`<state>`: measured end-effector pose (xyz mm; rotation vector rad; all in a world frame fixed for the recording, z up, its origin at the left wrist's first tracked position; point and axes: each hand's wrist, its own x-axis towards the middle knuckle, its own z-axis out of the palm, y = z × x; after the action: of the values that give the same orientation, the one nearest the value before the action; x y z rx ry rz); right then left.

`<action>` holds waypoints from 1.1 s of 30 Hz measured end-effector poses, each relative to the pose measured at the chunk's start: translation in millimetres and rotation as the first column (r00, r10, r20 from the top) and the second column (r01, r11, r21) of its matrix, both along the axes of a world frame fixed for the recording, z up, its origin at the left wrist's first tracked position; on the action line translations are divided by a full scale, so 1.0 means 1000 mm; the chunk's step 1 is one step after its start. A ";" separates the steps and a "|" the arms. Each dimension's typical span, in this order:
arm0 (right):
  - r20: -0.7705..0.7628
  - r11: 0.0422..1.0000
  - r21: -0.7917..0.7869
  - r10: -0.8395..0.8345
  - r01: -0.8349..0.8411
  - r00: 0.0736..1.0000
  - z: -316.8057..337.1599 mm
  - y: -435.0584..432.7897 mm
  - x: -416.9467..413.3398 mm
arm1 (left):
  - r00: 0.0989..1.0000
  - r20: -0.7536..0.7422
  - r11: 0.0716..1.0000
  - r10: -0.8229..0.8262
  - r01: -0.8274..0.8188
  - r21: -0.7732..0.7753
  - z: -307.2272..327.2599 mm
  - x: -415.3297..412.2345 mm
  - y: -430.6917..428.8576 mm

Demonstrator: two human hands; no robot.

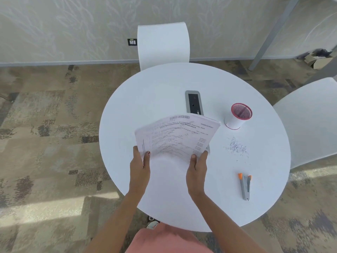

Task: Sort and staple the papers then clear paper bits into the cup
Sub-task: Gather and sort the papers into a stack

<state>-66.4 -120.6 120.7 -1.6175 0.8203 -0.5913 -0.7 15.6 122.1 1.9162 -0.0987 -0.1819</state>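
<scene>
Over the near middle of the round white tabletop (145, 99), a sheaf of printed papers (178, 136) is held up by its near edge. The left grip (139, 167) pinches the near left corner with the thumb on top and the fingers beneath. The right grip (197, 168) pinches the near right corner the same way, and neither grip holds anything else. The sheets fan slightly and bow, their long axis running away from the person and leaning to the right. Their far edge covers part of the grey socket panel (194, 103) set into the tabletop. They look uneven at the edges, so the sorting and squaring seems unfinished and no staple can be made out. The stapler (245, 186) lies flat on the tabletop to the right of the right grip and a little nearer the person, well apart from the papers. Its long axis points roughly away from the person, with the two orange-tipped ends splayed at the far end. The right grip is plainly the nearer one to it, so reaching for it would likely leave the left grip to keep the sheaf alone. Farther right and beyond, a scatter of paper bits (237, 147) sits between the stapler and the upright pink-rimmed cup (237, 117), near the cup but not in it.
</scene>
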 end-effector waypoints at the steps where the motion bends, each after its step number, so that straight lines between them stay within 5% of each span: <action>1: 0.003 1.000 0.000 0.006 -0.006 1.000 0.002 -0.003 0.000 | 1.000 0.022 1.000 -0.007 0.006 0.005 0.001 0.001 0.001; 6: -0.099 0.997 0.008 0.079 -0.079 0.992 0.001 -0.033 -0.002 | 0.992 0.123 0.999 0.012 -0.005 -0.054 0.014 0.006 0.006; 10: -0.152 0.947 0.263 0.227 -0.182 0.962 -0.002 -0.064 -0.012 | 0.993 0.067 0.985 0.102 -0.091 -0.148 0.012 0.011 0.011; 18: 0.278 0.620 0.749 0.028 -0.235 0.960 0.015 -0.044 -0.019 | 0.965 -0.239 0.788 0.108 -0.230 -0.572 0.014 0.002 -0.002; 25: 0.302 0.840 0.513 0.018 -0.178 0.953 0.025 -0.027 -0.011 | 0.949 -0.316 0.748 0.015 -0.221 -0.626 0.013 -0.008 -0.016; 30: 0.215 0.946 0.303 0.046 -0.111 0.976 0.033 -0.056 -0.020 | 0.915 -0.341 0.690 0.217 -0.391 -0.610 0.016 0.018 0.010; 33: 0.183 0.963 0.253 0.052 -0.098 0.982 0.033 -0.066 -0.029 | 0.915 -0.242 0.749 0.321 -0.402 -0.527 0.013 0.029 0.029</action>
<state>-95.3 -187.0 153.3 -1.3301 0.6728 -0.5386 28.0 44.2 135.2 1.2799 0.2905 -0.0102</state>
